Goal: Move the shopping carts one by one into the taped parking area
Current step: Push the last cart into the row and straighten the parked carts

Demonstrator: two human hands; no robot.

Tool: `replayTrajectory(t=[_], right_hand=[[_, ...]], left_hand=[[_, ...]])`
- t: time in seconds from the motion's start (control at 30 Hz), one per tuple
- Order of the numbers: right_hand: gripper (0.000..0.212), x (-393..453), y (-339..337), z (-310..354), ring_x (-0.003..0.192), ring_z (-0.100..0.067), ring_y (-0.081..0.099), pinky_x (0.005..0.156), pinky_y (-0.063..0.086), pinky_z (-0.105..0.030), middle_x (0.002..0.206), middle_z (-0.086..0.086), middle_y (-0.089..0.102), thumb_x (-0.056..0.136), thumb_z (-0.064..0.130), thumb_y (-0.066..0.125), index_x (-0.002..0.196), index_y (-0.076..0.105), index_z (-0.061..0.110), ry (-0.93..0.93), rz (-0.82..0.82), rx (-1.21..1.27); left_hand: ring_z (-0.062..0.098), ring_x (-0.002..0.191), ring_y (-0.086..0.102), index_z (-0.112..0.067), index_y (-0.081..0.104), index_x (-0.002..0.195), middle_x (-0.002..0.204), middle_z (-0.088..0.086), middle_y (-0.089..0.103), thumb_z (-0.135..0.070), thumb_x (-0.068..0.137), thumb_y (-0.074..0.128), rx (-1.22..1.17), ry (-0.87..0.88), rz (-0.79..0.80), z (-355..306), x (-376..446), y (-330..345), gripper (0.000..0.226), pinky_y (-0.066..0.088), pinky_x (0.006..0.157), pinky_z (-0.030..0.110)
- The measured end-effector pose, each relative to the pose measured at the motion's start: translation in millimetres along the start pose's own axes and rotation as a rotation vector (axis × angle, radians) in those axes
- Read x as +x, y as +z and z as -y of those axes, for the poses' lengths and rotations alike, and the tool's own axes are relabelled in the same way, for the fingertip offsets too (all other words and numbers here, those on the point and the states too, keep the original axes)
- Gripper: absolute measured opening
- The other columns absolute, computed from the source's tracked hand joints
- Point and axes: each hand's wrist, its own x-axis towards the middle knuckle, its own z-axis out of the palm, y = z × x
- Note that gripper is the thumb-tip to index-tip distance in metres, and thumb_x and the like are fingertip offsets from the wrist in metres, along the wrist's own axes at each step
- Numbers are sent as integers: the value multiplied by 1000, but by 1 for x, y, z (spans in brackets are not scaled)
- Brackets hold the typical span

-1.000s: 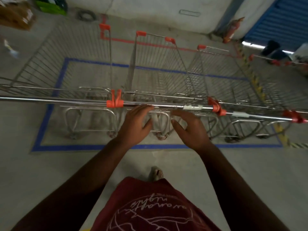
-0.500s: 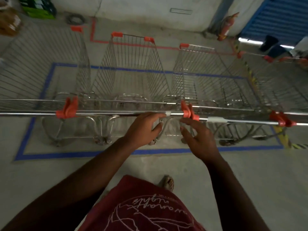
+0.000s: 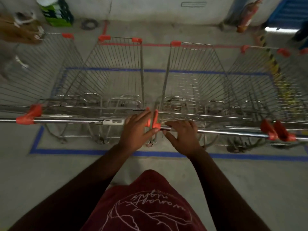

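Several wire shopping carts stand side by side inside the blue taped rectangle (image 3: 83, 151). Straight ahead are a left-middle cart (image 3: 116, 72) and a right-middle cart (image 3: 191, 72), and their orange handle caps (image 3: 155, 125) meet between my hands. My left hand (image 3: 136, 132) lies loosely over the end of the left-middle cart's chrome handlebar (image 3: 75, 121), fingers stretched out. My right hand (image 3: 181, 135) rests with spread fingers on the right-middle cart's handlebar (image 3: 225, 131). Neither hand is clenched round a bar. More carts stand at far left (image 3: 41, 67) and far right (image 3: 266, 77).
Behind the carts a red tape line (image 3: 166, 45) runs along the floor before the wall. A green crate (image 3: 56, 12) and brown bags (image 3: 18, 30) sit at the back left, a fire extinguisher (image 3: 246, 15) at the back right. A yellow-black hazard stripe (image 3: 273, 64) runs along the right.
The view and both hands have shifted right along the row of handlebars, from the middle of one cart's bar to the joint between two carts. The carts themselves look unmoved.
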Motion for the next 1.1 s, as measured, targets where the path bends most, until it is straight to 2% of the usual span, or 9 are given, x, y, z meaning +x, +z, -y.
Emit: replayTrajectory(t=[0.1, 0.2, 0.43, 0.6, 0.8, 1.1], right_hand=[[45, 5, 3, -1, 112, -18, 63, 108, 27, -45, 112, 12, 72, 91, 67, 59, 123, 71, 38, -18, -6, -18], [42, 7, 4, -4, 109, -17, 63, 107, 25, -43, 108, 13, 71, 91, 66, 59, 119, 72, 38, -16, -34, -15], [36, 17, 6, -10, 102, -19, 66, 103, 24, -40, 100, 12, 72, 92, 62, 60, 110, 75, 36, -12, -102, -29], [32, 26, 10, -2, 96, -20, 67, 98, 23, -37, 97, 11, 73, 90, 59, 64, 106, 76, 34, -29, -143, -25], [37, 26, 12, -4, 97, -17, 66, 101, 24, -38, 96, 14, 73, 90, 63, 58, 105, 77, 35, -29, -167, 14], [37, 27, 11, -12, 100, -15, 66, 104, 25, -41, 96, 15, 70, 89, 66, 59, 104, 75, 35, -48, -127, 14]], left_hand=[[16, 138, 50, -26, 48, 153, 158, -6, 46, -72, 85, 63, 61, -78, -23, 3, -3, 2, 83, 29, 114, 41], [17, 133, 55, -26, 54, 149, 149, -6, 55, -78, 83, 57, 67, -68, -40, 8, -5, 5, 84, 30, 113, 42], [15, 125, 59, -24, 64, 140, 140, -7, 62, -68, 83, 65, 66, -53, -109, 11, -2, 12, 72, 37, 110, 47], [18, 120, 62, -21, 64, 140, 138, -5, 63, -58, 87, 66, 61, -24, -128, 10, -1, 11, 65, 35, 108, 43], [19, 120, 62, -23, 65, 139, 138, -6, 64, -61, 86, 64, 19, -46, -109, 11, 1, 11, 66, 39, 106, 49], [22, 122, 62, -22, 62, 143, 142, -5, 62, -67, 81, 65, 29, -40, -50, 17, 1, 10, 76, 41, 105, 52]])
